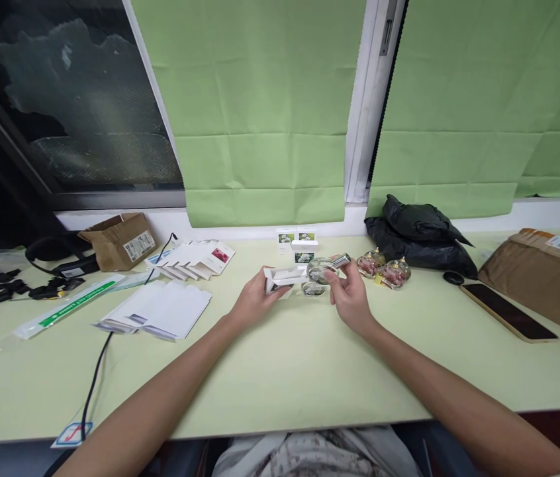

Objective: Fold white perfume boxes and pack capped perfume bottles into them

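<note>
1. Left hand (255, 297): thumb and fingers pinch the near and far sides of an open white box (287, 275), held above the middle of the table (280, 384).
2. Right hand (352, 295): thumb and fingers pinch a clear glass bottle (318, 269) with a silvery end, which points right. The bottle lies at the right end of the box; whether the two touch cannot be told.
3. Clear rounded piece (313, 289): just below the held bottle in view; its details are too small to tell.
4. Small printed boxes (304, 246): grouped on the far side, beyond the hands.
5. Ornate bottles (393, 273): two, with gold-coloured tops, right of the right hand, near black bags (416, 244).
6. White folded cartons (173, 310): on the left, nearer than a fanned row of printed cartons (200, 260).
7. Phone (508, 311): far right, beside a brown parcel (538, 281).
</note>
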Demonstrator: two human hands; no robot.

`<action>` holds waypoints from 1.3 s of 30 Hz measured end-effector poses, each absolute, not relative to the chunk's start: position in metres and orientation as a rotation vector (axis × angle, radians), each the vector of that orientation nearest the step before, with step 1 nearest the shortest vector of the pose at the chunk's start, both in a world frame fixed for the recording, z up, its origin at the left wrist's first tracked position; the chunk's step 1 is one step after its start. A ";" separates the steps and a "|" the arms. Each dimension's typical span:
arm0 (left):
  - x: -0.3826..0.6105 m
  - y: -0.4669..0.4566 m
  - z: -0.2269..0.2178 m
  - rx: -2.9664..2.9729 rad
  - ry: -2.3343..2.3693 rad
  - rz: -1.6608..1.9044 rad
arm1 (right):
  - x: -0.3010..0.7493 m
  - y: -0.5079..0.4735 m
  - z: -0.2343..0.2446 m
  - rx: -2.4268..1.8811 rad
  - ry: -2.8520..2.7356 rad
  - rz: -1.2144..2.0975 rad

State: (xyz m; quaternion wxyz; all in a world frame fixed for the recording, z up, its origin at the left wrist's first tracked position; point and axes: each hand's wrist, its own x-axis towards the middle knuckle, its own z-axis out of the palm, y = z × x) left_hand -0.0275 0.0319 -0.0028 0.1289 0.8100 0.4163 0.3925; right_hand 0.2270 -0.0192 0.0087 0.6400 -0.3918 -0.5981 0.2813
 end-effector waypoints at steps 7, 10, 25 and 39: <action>-0.038 0.048 -0.005 2.088 1.413 1.199 | 0.230 -0.017 0.007 -0.884 -1.581 1.005; -0.038 0.049 -0.004 2.010 1.414 1.243 | 0.231 -0.016 0.001 -0.908 -1.681 1.131; -0.037 0.064 -0.018 1.796 1.238 1.299 | 0.230 -0.019 -0.003 -0.909 -1.957 1.064; -0.037 0.072 -0.026 1.693 1.203 1.328 | 0.217 -0.030 0.008 -1.009 -2.028 0.798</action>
